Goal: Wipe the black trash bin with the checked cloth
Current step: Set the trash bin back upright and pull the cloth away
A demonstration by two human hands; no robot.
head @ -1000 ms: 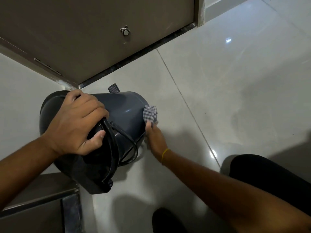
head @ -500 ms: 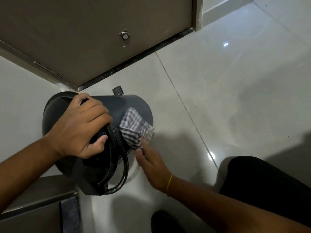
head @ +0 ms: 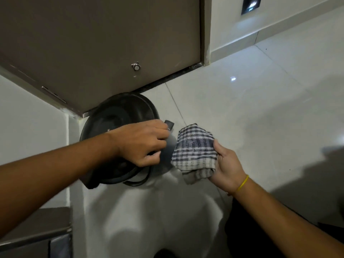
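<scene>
The black trash bin (head: 119, 116) stands on the pale floor tiles at the foot of a brown door, its round lid facing me and its foot pedal (head: 169, 124) sticking out to the right. My left hand (head: 141, 142) grips the bin's near right rim from above. My right hand (head: 226, 168), with a yellow band on the wrist, holds the bunched blue-and-white checked cloth (head: 195, 151) right beside the bin's right side. Whether the cloth touches the bin I cannot tell.
A brown door (head: 104, 43) with a small metal stopper (head: 135, 67) rises behind the bin. A white wall corner (head: 33, 127) stands at the left, a steel-topped unit (head: 35, 233) at the bottom left. Glossy floor tiles (head: 251, 108) stretch to the right. My dark-clothed leg (head: 240, 226) is at the lower right.
The bin has gone from tilted on its side to upright with the lid facing me. My right hand has drawn the cloth off the bin's wall, out to its right.
</scene>
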